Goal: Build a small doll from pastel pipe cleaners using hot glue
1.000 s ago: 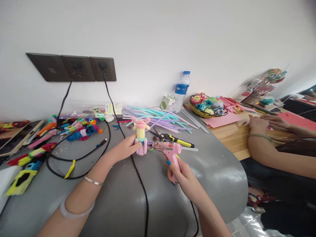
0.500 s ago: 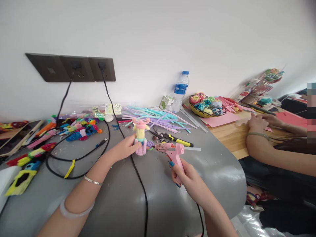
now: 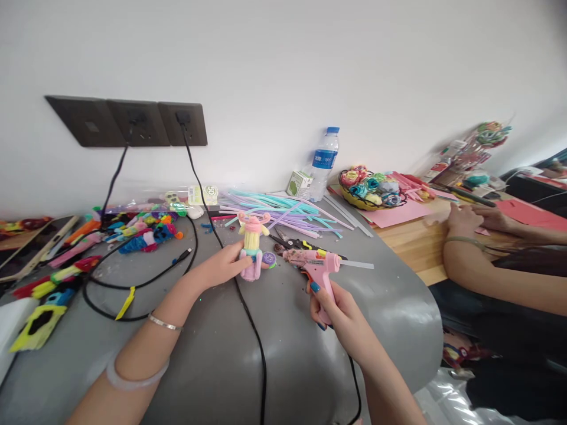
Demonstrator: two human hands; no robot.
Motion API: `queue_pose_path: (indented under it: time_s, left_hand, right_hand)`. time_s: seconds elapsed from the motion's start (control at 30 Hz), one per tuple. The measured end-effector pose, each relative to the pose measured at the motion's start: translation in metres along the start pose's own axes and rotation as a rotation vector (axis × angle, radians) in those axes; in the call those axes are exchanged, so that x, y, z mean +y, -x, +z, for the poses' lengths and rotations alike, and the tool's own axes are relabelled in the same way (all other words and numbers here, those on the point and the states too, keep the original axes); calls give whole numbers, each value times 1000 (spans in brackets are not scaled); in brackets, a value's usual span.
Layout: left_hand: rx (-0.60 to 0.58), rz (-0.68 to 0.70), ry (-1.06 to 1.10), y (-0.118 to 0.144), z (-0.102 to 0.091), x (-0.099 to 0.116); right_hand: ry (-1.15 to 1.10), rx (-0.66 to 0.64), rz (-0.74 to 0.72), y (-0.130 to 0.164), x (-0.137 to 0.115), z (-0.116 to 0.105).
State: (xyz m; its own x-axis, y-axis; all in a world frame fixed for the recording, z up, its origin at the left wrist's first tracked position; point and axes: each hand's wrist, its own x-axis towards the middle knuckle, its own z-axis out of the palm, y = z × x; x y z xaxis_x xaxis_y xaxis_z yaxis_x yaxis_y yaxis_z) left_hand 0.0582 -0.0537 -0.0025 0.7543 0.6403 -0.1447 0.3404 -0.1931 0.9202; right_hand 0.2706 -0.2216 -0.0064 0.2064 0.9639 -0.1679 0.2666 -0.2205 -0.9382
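Note:
My left hand (image 3: 228, 262) grips a small doll of fuzzy pipe cleaners (image 3: 252, 242), pink on top, yellow below that, with teal and lilac at the bottom. It is held upright above the table. In my right hand (image 3: 335, 310) is a pink hot glue gun (image 3: 319, 270), its nozzle pointing left toward the doll with a gap between them. A clear glue stick (image 3: 358, 264) juts from the gun's back end. Between nozzle and doll shows a round purple piece (image 3: 269, 258). Behind the gun lie pliers with black and yellow handles (image 3: 305, 244), partly covered.
Loose pastel pipe cleaners (image 3: 283, 212) lie at the back near a water bottle (image 3: 325, 165). Black cables (image 3: 248, 313) cross the grey table (image 3: 212, 372). Colourful fuzzy pieces (image 3: 146, 233) are at left. A basket of flowers (image 3: 370, 192) and another person's hands (image 3: 465, 221) are at right.
The glue gun in my right hand has moved right, away from the doll, and the purple piece shows more. My left hand and the doll have barely moved.

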Motion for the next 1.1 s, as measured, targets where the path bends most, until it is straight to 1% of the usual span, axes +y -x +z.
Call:
queue_pose_path:
  time_s: [0.2,0.4,0.67,0.83,1.1]
  left_hand:
    - [-1,-6,-55,0,-1,1]
    - [-33,-9,-10,0,-1,1]
    - [-39,-10,-18,0,-1,-3]
    - [-33,-10,-7,0,0,-3]
    - [-78,-41,12,1,-1,2]
  right_hand:
    - [-37,-56,5,-7,7,9]
    - [-29,-82,22,-9,6,14]
    - [11,-113,44,-3,3,9]
    - [9,-107,49,1,5,6]
    - [5,-77,43,2,7,2]
